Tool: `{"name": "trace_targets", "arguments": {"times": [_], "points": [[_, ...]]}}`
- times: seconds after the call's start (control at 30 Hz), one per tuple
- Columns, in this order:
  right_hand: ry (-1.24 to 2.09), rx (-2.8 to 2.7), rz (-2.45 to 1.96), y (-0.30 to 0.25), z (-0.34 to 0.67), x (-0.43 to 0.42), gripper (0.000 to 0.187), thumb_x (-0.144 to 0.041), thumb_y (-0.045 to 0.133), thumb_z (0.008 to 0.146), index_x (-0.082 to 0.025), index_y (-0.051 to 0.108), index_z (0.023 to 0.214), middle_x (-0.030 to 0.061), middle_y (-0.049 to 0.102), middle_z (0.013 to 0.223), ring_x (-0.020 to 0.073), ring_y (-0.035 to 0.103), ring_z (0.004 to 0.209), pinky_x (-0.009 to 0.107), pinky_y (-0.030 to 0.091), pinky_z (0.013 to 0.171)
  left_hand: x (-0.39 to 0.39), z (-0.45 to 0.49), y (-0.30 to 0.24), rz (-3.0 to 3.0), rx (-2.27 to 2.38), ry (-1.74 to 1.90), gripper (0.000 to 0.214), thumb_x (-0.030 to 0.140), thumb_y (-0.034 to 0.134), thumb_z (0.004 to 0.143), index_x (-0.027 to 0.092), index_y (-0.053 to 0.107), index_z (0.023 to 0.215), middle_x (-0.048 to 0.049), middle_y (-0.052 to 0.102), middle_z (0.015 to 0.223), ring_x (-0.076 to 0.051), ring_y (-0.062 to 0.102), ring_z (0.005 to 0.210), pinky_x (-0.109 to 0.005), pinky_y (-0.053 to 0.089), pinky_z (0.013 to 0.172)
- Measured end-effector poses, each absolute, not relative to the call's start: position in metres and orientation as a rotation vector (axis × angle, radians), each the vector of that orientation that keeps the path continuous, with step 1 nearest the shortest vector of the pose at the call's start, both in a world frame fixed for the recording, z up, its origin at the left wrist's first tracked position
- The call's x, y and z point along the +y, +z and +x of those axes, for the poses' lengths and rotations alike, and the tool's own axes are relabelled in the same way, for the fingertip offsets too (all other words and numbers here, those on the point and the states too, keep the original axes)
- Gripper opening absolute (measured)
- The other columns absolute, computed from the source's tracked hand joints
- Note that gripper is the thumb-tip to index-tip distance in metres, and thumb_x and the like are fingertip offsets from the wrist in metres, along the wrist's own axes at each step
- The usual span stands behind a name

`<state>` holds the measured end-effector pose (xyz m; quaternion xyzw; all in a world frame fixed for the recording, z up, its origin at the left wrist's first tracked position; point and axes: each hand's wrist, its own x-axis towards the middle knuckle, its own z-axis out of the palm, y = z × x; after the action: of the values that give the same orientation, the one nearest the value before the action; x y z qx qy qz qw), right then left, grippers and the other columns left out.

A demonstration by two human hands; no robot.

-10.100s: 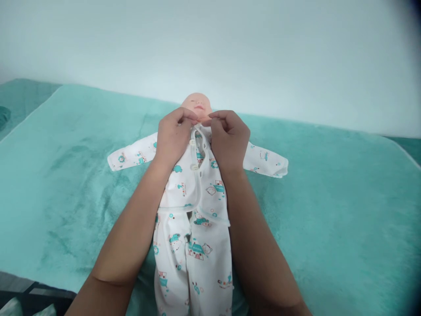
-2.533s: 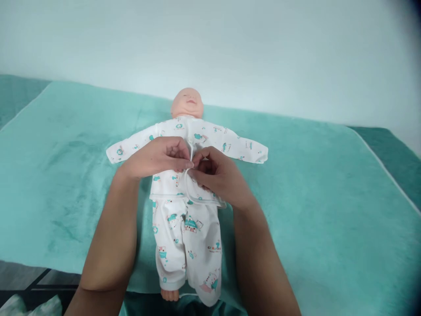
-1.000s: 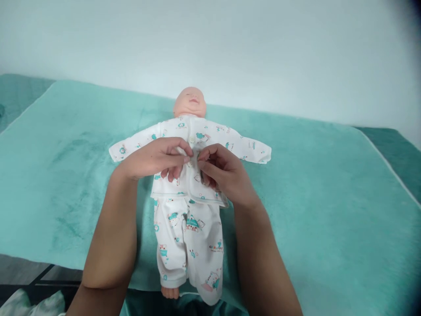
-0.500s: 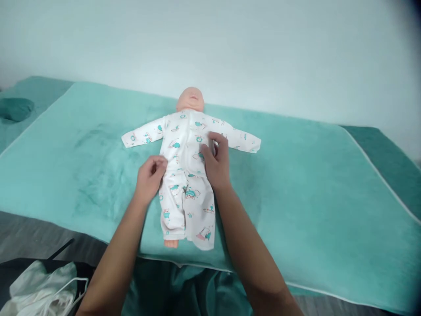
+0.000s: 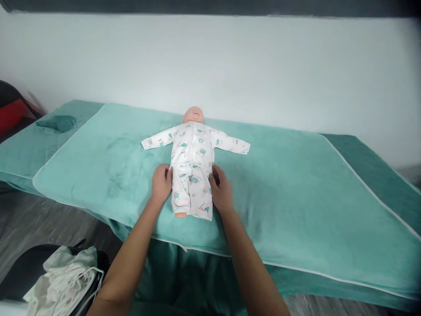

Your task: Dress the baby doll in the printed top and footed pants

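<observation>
A baby doll (image 5: pixel 193 115) lies on its back on the bed, dressed in a white printed shirt (image 5: pixel 187 142) and matching trousers (image 5: pixel 201 193). Both sleeves stretch out sideways, and the doll's hands do not show. One foot (image 5: pixel 180 215) peeks from the left trouser leg; the other leg's end covers its foot. My left hand (image 5: pixel 162 183) is closed at the left edge of the trousers, near the waist. On the opposite side, my right hand (image 5: pixel 221 186) has thumb and fingers closed on the trouser edge at hip height. Some fingertips are hidden by the cloth.
A green cover (image 5: pixel 312 197) with pale piping lies over the long bed, against a white wall (image 5: pixel 230 66). At lower left, a black chair (image 5: pixel 24 272) holds crumpled cloths (image 5: pixel 62 281) and a white cable. A red and black object (image 5: pixel 15 114) stands beyond the bed's left end.
My right hand has moved down from the shirt's side to the trousers' hip. My left hand has shifted slightly down to the trouser waist. The view has tilted up, showing more wall.
</observation>
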<state>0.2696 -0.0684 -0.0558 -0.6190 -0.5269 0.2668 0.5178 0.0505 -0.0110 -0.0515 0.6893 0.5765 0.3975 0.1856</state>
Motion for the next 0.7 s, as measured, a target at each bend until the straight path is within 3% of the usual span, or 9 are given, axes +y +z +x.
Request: {"name": "trace_targets", "arguments": {"times": [0.1,0.2,0.27,0.33,0.43,0.57,0.7], "points": [[0.618,-1.310,-1.518,-0.056,0.282,-0.066,0.048,-0.048,0.054,0.098,-0.018,0.062,0.135,0.0157,0.073,0.126,0.0282,0.069,0.112,0.051,0.052,0.103,-0.012,0.041,-0.052,2.017,1.570,1.027,0.011,0.027,0.048,0.098,0.023,0.056,0.093,-0.0054,0.064,0.090,-0.022,0.059,0.087,-0.037,0.047,0.081],[0.501,-1.351,-1.616,-0.057,0.321,-0.045,0.041,-0.044,0.052,0.094,-0.016,0.068,0.121,0.0144,0.075,0.108,0.0263,0.070,0.094,0.046,0.056,0.090,0.002,0.023,-0.051,2.185,1.458,1.014,0.010,0.020,0.051,0.094,0.023,0.060,0.092,-0.0057,0.067,0.096,-0.023,0.061,0.096,-0.039,0.050,0.090],[0.293,-1.297,-1.732,-0.059,0.357,-0.023,0.046,-0.041,0.053,0.089,-0.012,0.065,0.123,0.0188,0.070,0.118,0.0273,0.067,0.099,0.045,0.055,0.090,0.022,0.010,-0.050,2.259,1.547,1.088,0.017,0.023,0.052,0.095,0.021,0.065,0.106,-0.0107,0.067,0.114,-0.026,0.060,0.114,-0.043,0.048,0.104],[0.127,-1.190,-1.904,-0.061,0.390,0.001,0.055,-0.040,0.059,0.083,-0.008,0.061,0.128,0.0226,0.066,0.126,0.0283,0.064,0.102,0.047,0.052,0.096,0.048,-0.001,-0.047,2.216,1.828,1.107,0.040,0.029,0.058,0.094,0.017,0.060,0.132,-0.0182,0.058,0.134,-0.032,0.055,0.128,-0.047,0.045,0.110],[0.051,-1.097,-2.110,-0.061,0.420,0.033,0.059,-0.047,0.058,0.086,-0.009,0.059,0.131,0.0215,0.066,0.123,0.0308,0.062,0.107,0.049,0.048,0.099,0.089,-0.010,-0.042,2.061,2.185,0.914,0.064,0.034,0.061,0.092,0.017,0.048,0.152,-0.0215,0.054,0.137,-0.037,0.057,0.125,-0.049,0.048,0.105],[0.087,-1.137,-2.225,-0.062,0.431,0.062,0.052,-0.049,0.056,0.089,-0.018,0.061,0.130,0.0166,0.067,0.124,0.0313,0.062,0.107,0.049,0.048,0.097,0.127,-0.016,-0.038,1.999,2.285,0.762,0.048,0.025,0.047,0.097,0.027,0.058,0.144,-0.0143,0.064,0.125,-0.033,0.065,0.110,-0.044,0.050,0.092],[0.110,-1.121,-2.212,-0.065,0.441,0.079,0.046,-0.043,0.059,0.087,-0.021,0.062,0.129,0.0117,0.070,0.113,0.0292,0.063,0.102,0.046,0.048,0.094,0.149,-0.021,-0.040,1.993,2.278,0.866,0.051,0.015,0.042,0.095,0.030,0.062,0.140,-0.0096,0.067,0.124,-0.031,0.066,0.108,-0.041,0.049,0.089]]}}
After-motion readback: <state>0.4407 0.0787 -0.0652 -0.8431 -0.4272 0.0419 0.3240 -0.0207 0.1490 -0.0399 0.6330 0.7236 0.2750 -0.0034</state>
